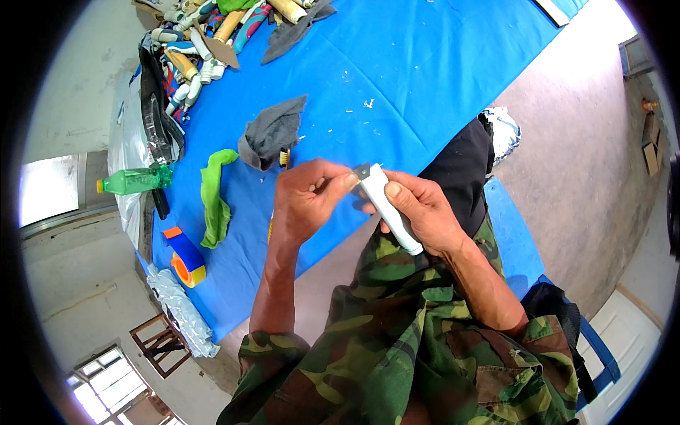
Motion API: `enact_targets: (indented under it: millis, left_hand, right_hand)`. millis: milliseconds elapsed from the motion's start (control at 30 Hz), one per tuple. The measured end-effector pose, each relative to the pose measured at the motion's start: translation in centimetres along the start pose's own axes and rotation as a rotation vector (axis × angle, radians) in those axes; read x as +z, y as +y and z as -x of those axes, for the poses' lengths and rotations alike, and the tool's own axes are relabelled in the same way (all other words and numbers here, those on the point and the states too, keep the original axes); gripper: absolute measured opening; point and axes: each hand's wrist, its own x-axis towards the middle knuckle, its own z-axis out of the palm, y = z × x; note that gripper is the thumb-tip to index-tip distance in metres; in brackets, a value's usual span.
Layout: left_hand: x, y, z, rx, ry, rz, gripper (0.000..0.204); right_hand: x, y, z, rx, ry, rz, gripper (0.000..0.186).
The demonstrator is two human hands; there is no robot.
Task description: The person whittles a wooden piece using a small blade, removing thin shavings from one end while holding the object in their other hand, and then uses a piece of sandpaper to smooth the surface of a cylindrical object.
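Observation:
My right hand is wrapped round a long white plastic handle-like piece, which slants over my lap. Between the thumb and fingers of my left hand is a small grey metal blade, held against the upper end of the white piece. White shavings show at that end. Just beyond my left hand, a toothbrush lies partly hidden behind it, bristle head showing. A crumpled grey cloth rests against that head.
A blue-covered table spans the far side, with white scraps on it. To the left are a green cloth, a tape dispenser and a green bottle. Several handle-like pieces are heaped at the far left.

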Motion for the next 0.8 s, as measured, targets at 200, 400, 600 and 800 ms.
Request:
enact_targets:
  millis: [200,400,600,800]
  left_hand:
    - [0.2,-0.2,0.1,-0.012,-0.022,0.022,0.008]
    - [0.2,-0.1,0.7,-0.019,-0.028,-0.027,0.007]
    - [0.0,0.0,0.0,-0.039,0.002,0.041,0.007]
    - [-0.1,0.2,-0.1,-0.021,-0.013,0.001,0.007]
  right_hand:
    - [0.1,-0.2,0.0,-0.007,-0.003,0.012,0.045]
    - [0.1,-0.3,0.0,-0.010,-0.012,0.009,0.045]
    - [0.1,-0.4,0.0,0.016,0.006,0.014,0.044]
    - [-0.1,-0.2,-0.1,0.023,-0.012,0.013,0.044]
